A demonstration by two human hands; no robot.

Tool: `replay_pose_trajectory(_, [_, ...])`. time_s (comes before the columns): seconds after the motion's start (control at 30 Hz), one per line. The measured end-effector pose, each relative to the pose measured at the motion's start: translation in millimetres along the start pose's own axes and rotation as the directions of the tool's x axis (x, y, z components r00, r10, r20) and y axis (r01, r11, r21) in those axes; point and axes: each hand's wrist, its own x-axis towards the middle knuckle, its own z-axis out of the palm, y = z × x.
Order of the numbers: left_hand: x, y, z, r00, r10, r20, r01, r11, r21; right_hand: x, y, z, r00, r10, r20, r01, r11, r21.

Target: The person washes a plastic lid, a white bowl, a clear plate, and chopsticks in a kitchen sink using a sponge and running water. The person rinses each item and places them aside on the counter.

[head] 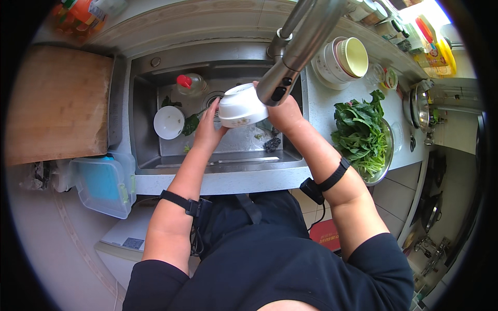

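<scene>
A white ceramic bowl [242,108] with a floral pattern is tilted on its side above the steel sink [233,168], its base towards the back. My left hand [209,130] rests against the bowl's left side, fingers spread. At its other side, my right hand [283,112] grips the bowl, its fingers partly hidden by the bowl and the faucet's spray head [275,87]. A small white bowl [169,123] lies in the sink's left part. Behind it is a clear bottle with a red cap [191,84]. Leaf scraps [191,124] and a dark scouring pad [272,145] lie on the sink floor.
Right of the sink stand stacked bowls [338,62] and a metal basin [387,155] heaped with leafy greens [360,134]. A wooden cutting board [58,105] lies at the left. Below it hangs a clear plastic bin [103,186]. The faucet [297,50] reaches over the right hand.
</scene>
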Motion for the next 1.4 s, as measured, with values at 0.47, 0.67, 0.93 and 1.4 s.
replay_pose_trajectory(0.47, [-4.7, -229.3, -56.5, 0.218, -0.918, 0.33, 0.384, -0.231, -0.894, -58.3, 35.4, 16.8, 0.972, 0.18, -0.151, -0.185, 0.983, -0.017])
replay_pose_trajectory(0.67, [19.6, -268.4, -33.8, 0.037, -0.971, 0.238, 0.161, -0.229, -0.96, -80.6, 55.0, 61.8, 0.736, 0.628, 0.254, -0.623, 0.481, 0.617])
replay_pose_trajectory(0.93, [-1.8, -264.7, -61.0, 0.201, -0.97, 0.136, 0.329, -0.064, -0.942, -67.1, 30.0, 32.9, 0.825, 0.557, 0.095, -0.564, 0.798, 0.215])
replay_pose_trajectory(1.4, [7.3, -143.6, -70.5, 0.27, -0.963, -0.013, 0.393, 0.122, -0.912, -178.2, 114.7, -172.1, 0.456, 0.491, -0.743, 0.084, 0.807, 0.585])
